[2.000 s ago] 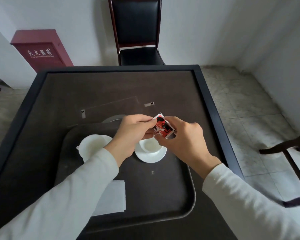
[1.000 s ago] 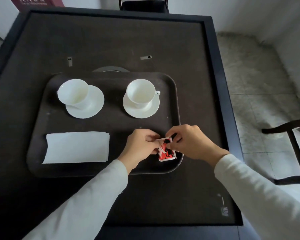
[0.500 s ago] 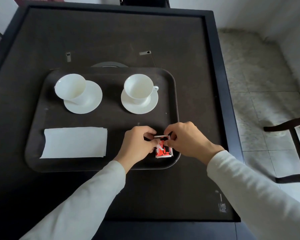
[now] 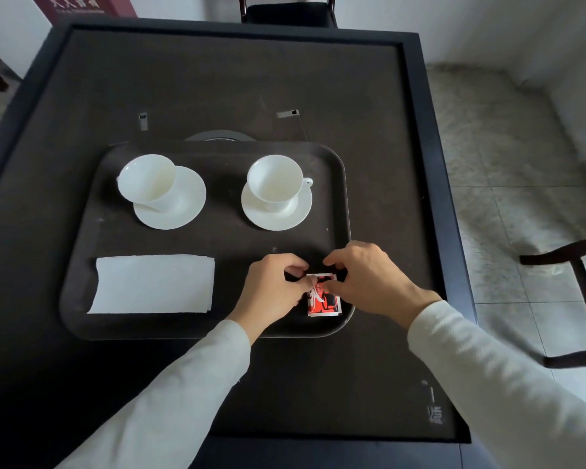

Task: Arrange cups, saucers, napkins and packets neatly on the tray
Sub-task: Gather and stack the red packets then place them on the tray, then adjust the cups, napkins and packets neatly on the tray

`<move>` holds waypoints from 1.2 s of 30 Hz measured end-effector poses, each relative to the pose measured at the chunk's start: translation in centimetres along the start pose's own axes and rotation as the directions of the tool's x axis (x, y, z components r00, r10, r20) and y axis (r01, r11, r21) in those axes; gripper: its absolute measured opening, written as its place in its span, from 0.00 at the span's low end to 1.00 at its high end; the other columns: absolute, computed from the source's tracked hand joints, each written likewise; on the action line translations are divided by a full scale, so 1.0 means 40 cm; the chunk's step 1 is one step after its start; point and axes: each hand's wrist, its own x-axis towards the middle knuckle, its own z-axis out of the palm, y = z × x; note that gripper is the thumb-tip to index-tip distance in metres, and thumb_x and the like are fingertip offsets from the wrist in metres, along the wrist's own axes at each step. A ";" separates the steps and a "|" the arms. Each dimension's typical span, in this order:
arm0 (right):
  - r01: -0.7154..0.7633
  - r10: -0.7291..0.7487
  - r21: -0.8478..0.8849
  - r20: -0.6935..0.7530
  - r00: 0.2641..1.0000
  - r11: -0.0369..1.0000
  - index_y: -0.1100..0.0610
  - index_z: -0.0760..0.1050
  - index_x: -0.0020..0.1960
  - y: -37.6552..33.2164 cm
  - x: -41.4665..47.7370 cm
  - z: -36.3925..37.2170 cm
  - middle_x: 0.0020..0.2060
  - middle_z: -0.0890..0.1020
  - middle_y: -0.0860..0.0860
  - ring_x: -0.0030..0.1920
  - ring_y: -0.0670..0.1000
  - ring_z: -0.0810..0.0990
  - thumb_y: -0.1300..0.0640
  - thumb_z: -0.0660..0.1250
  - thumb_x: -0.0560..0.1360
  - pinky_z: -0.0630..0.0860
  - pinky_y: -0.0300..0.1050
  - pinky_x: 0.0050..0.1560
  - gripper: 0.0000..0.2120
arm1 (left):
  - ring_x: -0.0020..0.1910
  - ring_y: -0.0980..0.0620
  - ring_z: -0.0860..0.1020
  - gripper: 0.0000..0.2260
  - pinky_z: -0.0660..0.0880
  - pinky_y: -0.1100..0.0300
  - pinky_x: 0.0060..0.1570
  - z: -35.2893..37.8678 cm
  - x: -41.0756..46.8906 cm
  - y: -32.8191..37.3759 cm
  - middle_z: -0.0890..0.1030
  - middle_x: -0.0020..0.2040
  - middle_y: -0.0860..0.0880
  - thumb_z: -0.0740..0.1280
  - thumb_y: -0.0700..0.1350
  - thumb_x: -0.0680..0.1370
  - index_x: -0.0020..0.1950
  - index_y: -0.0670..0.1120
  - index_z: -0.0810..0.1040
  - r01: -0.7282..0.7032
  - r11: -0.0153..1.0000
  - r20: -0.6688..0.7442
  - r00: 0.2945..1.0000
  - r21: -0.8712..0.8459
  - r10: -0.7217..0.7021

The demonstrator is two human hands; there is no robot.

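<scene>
Dark tray (image 4: 82, 292): two white cups on saucers (image 4: 168, 211) (far side), folded napkin (image 4: 153, 284) near left, red packets (image 4: 323, 301) near right corner; left hand (image 4: 271, 289) and right hand (image 4: 369, 275) both pinching the packets' top edge

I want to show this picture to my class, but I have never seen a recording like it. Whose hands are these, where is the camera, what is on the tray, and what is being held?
There is no machine here. A person wears a wide-angle camera on the head, so you look down along their own sleeved arms. The left hand and right hand meet over a small stack of red packets at the tray's near right corner, pinching its top edge. The dark tray sits on a dark table. On it stand two white cups on saucers, the left cup leaning off-centre, the right cup upright. A folded white napkin lies at the near left.
</scene>
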 end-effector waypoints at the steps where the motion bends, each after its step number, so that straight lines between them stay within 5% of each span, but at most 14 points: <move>1: -0.003 0.003 0.007 -0.005 1.000 1.000 0.53 0.78 0.63 0.001 0.002 -0.003 0.52 0.79 0.51 0.49 0.50 0.78 0.49 0.73 0.73 0.71 0.37 0.46 0.20 | 0.41 0.54 0.84 0.14 0.84 0.53 0.47 -0.005 0.001 0.001 0.85 0.49 0.53 0.75 0.47 0.76 0.60 0.48 0.83 -0.007 1.000 -0.005 1.000 0.017 0.007; 4: 0.007 -0.007 0.009 -0.040 0.999 1.000 0.53 0.79 0.60 -0.008 0.008 -0.017 0.50 0.80 0.50 0.44 0.47 0.76 0.48 0.72 0.74 0.70 0.37 0.44 0.17 | 0.47 0.57 0.82 0.14 0.80 0.60 0.51 -0.033 0.002 0.007 0.85 0.52 0.54 0.73 0.50 0.77 0.62 0.49 0.82 -0.032 0.995 -0.018 0.999 0.092 0.034; 10: 0.041 -0.033 0.053 -0.147 0.989 0.998 0.54 0.80 0.47 -0.096 0.029 -0.074 0.37 0.80 0.48 0.38 0.50 0.78 0.46 0.69 0.75 0.73 0.42 0.39 0.11 | 0.44 0.63 0.81 0.12 0.72 0.77 0.40 -0.141 -0.029 0.036 0.84 0.49 0.58 0.71 0.49 0.79 0.61 0.50 0.82 -0.069 0.989 -0.070 0.994 0.132 0.079; 12: 0.073 -0.058 0.085 -0.167 0.984 0.994 0.55 0.79 0.43 -0.140 0.040 -0.093 0.35 0.81 0.48 0.36 0.50 0.79 0.47 0.69 0.75 0.76 0.43 0.40 0.11 | 0.44 0.64 0.81 0.11 0.74 0.77 0.41 -0.186 -0.048 0.047 0.83 0.48 0.60 0.70 0.49 0.79 0.61 0.51 0.83 -0.081 0.990 -0.096 0.991 0.113 0.092; 16: 0.136 -0.094 0.182 -0.224 0.970 0.974 0.54 0.82 0.55 -0.250 0.064 -0.118 0.42 0.86 0.47 0.43 0.49 0.83 0.49 0.70 0.75 0.77 0.41 0.52 0.12 | 0.45 0.63 0.80 0.10 0.73 0.75 0.44 -0.297 -0.080 0.060 0.82 0.48 0.60 0.70 0.49 0.79 0.61 0.53 0.82 -0.085 0.990 -0.203 0.973 0.113 0.107; 25: 0.201 -0.118 0.286 -0.282 0.952 0.937 0.56 0.80 0.60 -0.439 0.154 -0.045 0.40 0.84 0.47 0.40 0.49 0.81 0.51 0.71 0.75 0.77 0.39 0.48 0.15 | 0.47 0.61 0.82 0.10 0.78 0.71 0.44 -0.509 -0.080 -0.043 0.84 0.51 0.58 0.69 0.45 0.79 0.59 0.52 0.83 -0.040 0.999 -0.376 0.925 0.037 0.050; 29: 0.174 -0.088 0.308 -0.274 0.958 0.935 0.54 0.76 0.67 -0.492 0.223 0.004 0.51 0.84 0.49 0.45 0.46 0.80 0.50 0.71 0.75 0.77 0.40 0.53 0.21 | 0.47 0.70 0.79 0.09 0.74 0.75 0.42 -0.559 -0.043 -0.116 0.82 0.48 0.66 0.69 0.48 0.79 0.58 0.55 0.82 -0.016 0.999 -0.392 0.920 -0.048 -0.004; 33: 0.124 -0.016 0.374 -0.279 0.960 0.919 0.52 0.73 0.70 -0.526 0.310 0.026 0.60 0.81 0.51 0.56 0.51 0.80 0.52 0.63 0.80 0.75 0.45 0.58 0.19 | 0.51 0.66 0.81 0.09 0.81 0.60 0.51 -0.557 -0.009 -0.181 0.82 0.54 0.64 0.69 0.51 0.78 0.57 0.61 0.79 -0.020 0.980 -0.413 0.908 -0.199 -0.065; 36: 0.061 0.067 0.430 -0.275 0.959 0.901 0.52 0.74 0.69 -0.537 0.373 0.041 0.62 0.81 0.50 0.60 0.51 0.78 0.52 0.59 0.82 0.68 0.34 0.52 0.17 | 0.53 0.66 0.81 0.12 0.82 0.56 0.54 -0.541 -0.001 -0.205 0.80 0.58 0.63 0.70 0.49 0.79 0.55 0.67 0.76 -0.059 0.942 -0.417 0.905 -0.330 -0.089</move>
